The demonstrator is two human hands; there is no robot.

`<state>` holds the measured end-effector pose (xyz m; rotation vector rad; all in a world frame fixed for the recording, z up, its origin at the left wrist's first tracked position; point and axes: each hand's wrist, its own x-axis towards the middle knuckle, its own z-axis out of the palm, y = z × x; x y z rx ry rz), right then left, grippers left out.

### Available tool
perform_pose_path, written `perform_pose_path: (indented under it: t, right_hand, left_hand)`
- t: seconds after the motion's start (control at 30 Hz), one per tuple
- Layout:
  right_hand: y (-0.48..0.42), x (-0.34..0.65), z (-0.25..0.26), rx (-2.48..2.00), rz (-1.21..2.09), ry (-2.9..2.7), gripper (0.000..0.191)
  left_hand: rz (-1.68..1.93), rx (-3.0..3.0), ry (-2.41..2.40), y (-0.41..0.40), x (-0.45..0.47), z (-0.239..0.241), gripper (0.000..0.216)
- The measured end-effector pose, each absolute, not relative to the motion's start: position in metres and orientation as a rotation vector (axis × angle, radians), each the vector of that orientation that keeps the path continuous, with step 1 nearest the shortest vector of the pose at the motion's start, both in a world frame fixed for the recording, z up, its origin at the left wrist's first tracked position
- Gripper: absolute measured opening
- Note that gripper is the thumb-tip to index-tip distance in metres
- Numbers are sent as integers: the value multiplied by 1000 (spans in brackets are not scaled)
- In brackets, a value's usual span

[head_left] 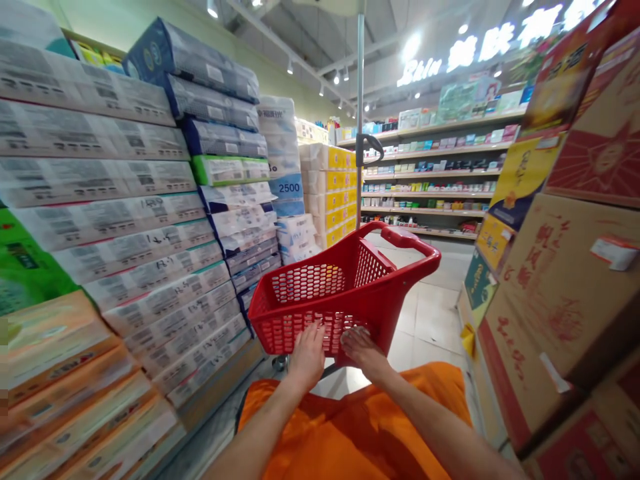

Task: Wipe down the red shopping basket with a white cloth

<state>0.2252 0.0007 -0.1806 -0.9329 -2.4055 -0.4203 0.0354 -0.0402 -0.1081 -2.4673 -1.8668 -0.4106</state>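
Observation:
A red plastic shopping cart stands in the aisle right in front of me, its basket empty as far as I see. My left hand lies flat against the near wall of the basket, fingers stretched out. My right hand presses on the same wall beside it, fingers extended. Neither hand holds anything. Orange clothing covers my lap or body below my forearms.
Stacked packs of tissue paper wall the left side of the aisle. Brown and red cardboard boxes rise on the right. A metal pole with a handle stands behind the cart. Stocked shelves run across the far end over tiled floor.

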Motion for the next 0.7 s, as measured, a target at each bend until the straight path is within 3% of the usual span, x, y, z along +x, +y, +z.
perform_pose_path:
  t: [0.2,0.43,0.63,0.7]
  right_hand:
    - [9,236,-121,-964,-586,-2092,39]
    - [-7,257,-176,-1014,-485,-2278,32]
    - [7,289,-74,-986,-735,-1780,34]
    - [13,297,-65,-1010,-777,-1734,34]
  left_hand:
    - [-443,-2478,-1840,-36,56,-97,53]
    - [-486,-2576,-1702,-37,77,-94,53]
    - [-526,-2579,-1696,-33,88,-84,55]
    - [-547,-2592,-1679,-33,93,-81,55]
